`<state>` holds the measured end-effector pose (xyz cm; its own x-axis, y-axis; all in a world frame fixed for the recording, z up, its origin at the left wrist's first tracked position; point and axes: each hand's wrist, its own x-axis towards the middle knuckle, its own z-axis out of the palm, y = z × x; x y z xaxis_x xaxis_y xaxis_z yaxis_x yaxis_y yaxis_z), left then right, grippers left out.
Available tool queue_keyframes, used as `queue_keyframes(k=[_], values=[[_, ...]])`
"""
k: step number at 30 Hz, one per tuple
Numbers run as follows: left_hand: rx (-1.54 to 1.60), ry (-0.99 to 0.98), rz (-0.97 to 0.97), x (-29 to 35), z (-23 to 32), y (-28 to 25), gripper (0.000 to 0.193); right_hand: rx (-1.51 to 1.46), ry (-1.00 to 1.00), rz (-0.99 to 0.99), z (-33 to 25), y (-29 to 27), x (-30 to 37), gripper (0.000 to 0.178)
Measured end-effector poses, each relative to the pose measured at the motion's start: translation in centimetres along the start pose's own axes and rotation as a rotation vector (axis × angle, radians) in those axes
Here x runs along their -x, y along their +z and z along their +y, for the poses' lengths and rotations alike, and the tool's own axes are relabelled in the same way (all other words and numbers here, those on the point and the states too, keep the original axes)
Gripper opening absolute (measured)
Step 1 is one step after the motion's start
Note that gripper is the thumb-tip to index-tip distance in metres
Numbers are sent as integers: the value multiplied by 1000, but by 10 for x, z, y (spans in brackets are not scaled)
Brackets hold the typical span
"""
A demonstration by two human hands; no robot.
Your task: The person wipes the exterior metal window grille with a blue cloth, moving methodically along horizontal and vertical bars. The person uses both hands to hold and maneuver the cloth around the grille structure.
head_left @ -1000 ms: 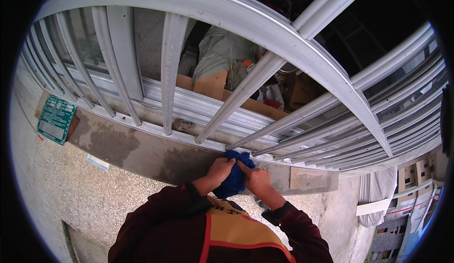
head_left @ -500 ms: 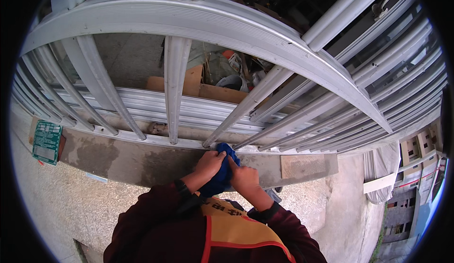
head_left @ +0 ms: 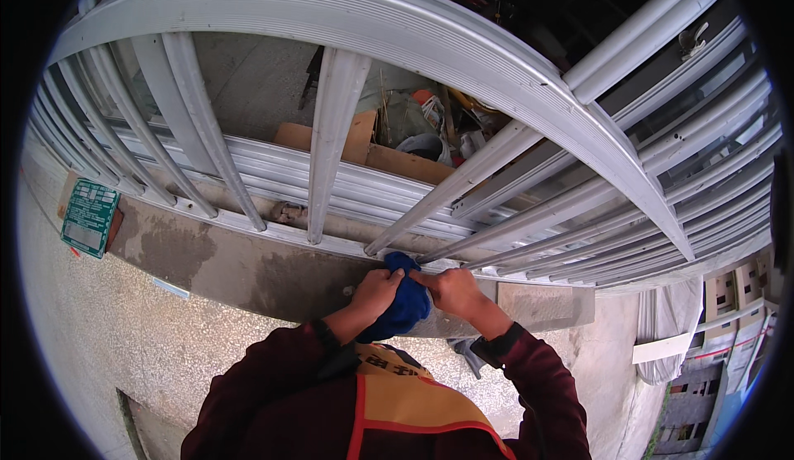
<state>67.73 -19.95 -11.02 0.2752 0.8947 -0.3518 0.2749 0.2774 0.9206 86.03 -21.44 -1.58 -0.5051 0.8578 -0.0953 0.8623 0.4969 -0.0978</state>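
A crumpled blue cloth [head_left: 403, 307] hangs over the edge of the wet concrete sill [head_left: 306, 278], its top touching the pale bottom rail of the window bars. My left hand [head_left: 377, 293] is closed on its left side, thumb near the top. From the right, my right hand [head_left: 455, 291] meets the cloth's upper edge with fingers curled and one digit reaching onto it. Just above both hands, the lower ends of two white metal bars [head_left: 451, 191] meet the rail. Folds hide part of my fingertips.
A curved white crossrail [head_left: 331, 17] arches over the bars. Behind them lie cardboard [head_left: 361, 136] and a bucket [head_left: 426, 146]. A green printed plate [head_left: 88, 218] stands at the sill's left end; a flat tile [head_left: 533, 304] lies to the right. Below is speckled ground [head_left: 215, 303].
My right hand has shifted right and its elbow swung outward, so less of it overlaps the cloth. My left hand keeps its hold. The whole view has tilted slightly.
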Motion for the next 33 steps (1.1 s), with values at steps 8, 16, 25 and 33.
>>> queue_keyframes(k=[8, 16, 25, 33], values=[[197, -96, 6, 4, -13, 1, 44, -13, -59, 49, 0, 2, -6, 57], [411, -161, 75, 2, -14, 5, 46, 111, -105, -59, 2, -9, -15, 55], [249, 30, -45, 3, -3, 10, 44, 136, -60, -156, 7, -16, -6, 57], [424, -108, -40, 1, -10, 11, 46, 148, -39, -93, -1, -13, -6, 58]])
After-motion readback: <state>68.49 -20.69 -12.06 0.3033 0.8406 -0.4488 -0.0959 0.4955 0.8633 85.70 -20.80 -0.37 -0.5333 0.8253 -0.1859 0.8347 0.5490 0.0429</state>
